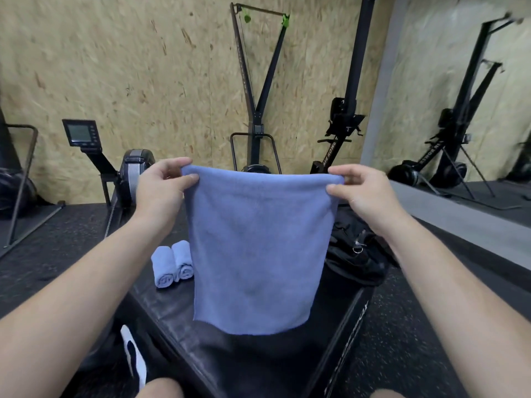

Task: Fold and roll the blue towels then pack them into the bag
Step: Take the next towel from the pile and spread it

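A blue towel (255, 248) hangs flat in the air in front of me, folded over along its top edge. My left hand (163, 185) pinches its upper left corner and my right hand (359, 191) pinches its upper right corner. Behind the hanging towel, two rolled blue towels (172, 265) lie side by side on a black padded box (178, 308). A black bag (356, 254) sits on the right part of the box, partly hidden by the towel and my right forearm.
A rowing machine with a monitor (82, 133) stands at the left. Upright exercise machines (255, 116) lean against the wooden wall behind the box. A mirror (465, 110) fills the right wall. Black rubber floor (43, 248) surrounds the box.
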